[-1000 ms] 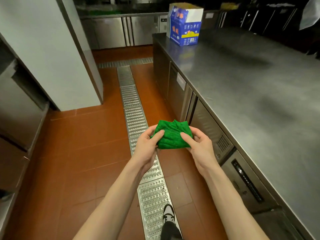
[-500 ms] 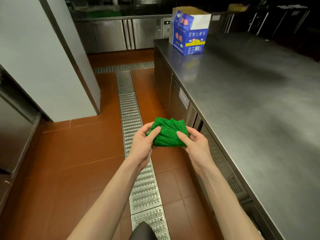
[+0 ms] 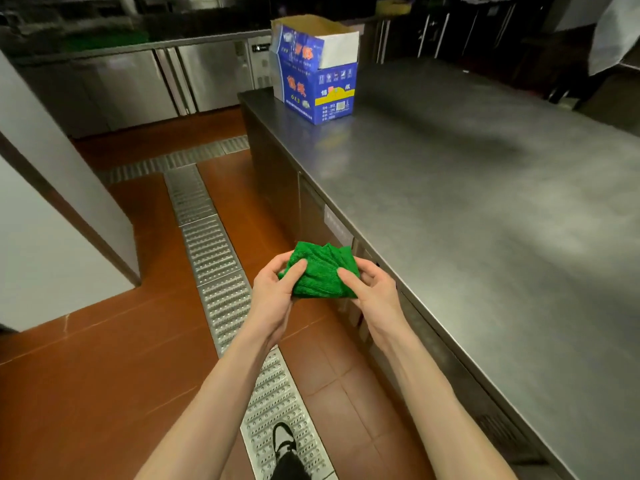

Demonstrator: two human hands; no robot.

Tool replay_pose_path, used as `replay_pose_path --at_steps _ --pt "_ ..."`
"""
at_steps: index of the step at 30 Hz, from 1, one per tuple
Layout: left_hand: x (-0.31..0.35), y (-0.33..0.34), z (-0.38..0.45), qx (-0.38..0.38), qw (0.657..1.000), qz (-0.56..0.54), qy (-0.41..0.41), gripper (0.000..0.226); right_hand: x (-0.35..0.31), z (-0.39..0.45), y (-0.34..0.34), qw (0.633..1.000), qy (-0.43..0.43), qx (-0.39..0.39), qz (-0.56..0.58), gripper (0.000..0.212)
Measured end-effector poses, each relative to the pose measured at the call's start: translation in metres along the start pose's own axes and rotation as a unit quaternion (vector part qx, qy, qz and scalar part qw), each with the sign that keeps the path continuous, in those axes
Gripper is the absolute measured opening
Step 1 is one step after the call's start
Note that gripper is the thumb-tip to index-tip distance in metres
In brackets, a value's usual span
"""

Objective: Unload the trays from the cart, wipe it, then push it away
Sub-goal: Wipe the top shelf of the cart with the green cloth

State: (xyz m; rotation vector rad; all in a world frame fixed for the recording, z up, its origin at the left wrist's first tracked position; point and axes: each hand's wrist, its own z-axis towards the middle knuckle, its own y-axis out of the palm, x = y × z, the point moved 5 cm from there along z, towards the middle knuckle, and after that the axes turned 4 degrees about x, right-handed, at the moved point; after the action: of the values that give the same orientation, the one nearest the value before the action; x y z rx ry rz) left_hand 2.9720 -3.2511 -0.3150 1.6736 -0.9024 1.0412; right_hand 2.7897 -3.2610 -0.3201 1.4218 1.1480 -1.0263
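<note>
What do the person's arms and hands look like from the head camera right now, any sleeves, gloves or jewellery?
Both forearms are bare up to the frame's bottom edge; no sleeve shows. The left hand and right hand wear no gloves, and no rings, watch or wristband are visible. The fingers are uncovered. Below, one black-and-white shoe and a dark trouser leg show.

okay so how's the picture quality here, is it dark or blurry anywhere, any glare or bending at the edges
Head view: dim at the back, where the far cabinets go nearly black; soft glare and a broad shadow on the steel counter; motion blur softens the blue box and the counter; the green cloth and both hands are fairly sharp; wide-angle bending curves the counter edge and floor drain.
</note>
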Motion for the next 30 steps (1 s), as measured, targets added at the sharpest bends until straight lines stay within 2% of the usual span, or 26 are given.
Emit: replay_pose_path --at_steps 5,11,15,20,26,30 --pt "0.012 0.003 0.079 -0.039 0.999 0.014 -0.02 0.021 0.002 0.061 0.02 0.998 -0.01 0.056 -0.01 0.029" --pt "0.014 0.02 0.151 -0.066 0.996 0.027 -0.05 0.019 0.004 0.116 0.028 0.997 -0.003 0.081 -0.003 0.028" --pt "0.002 0.037 0.195 -0.088 0.993 0.038 -0.065 0.021 0.007 0.152 0.02 0.993 -0.004 0.118 -0.007 0.031" --pt "-0.029 0.079 0.237 -0.122 0.984 0.022 -0.132 0.019 0.014 0.186 -0.011 0.985 0.005 0.171 0.0 0.025" --pt "-0.059 0.137 0.299 -0.127 0.965 -0.027 -0.229 0.031 0.02 0.251 -0.051 0.969 0.041 0.245 0.005 0.029" --pt "-0.066 0.16 0.339 -0.117 0.957 -0.045 -0.263 0.046 0.021 0.303 -0.063 0.968 0.048 0.244 -0.024 0.03"
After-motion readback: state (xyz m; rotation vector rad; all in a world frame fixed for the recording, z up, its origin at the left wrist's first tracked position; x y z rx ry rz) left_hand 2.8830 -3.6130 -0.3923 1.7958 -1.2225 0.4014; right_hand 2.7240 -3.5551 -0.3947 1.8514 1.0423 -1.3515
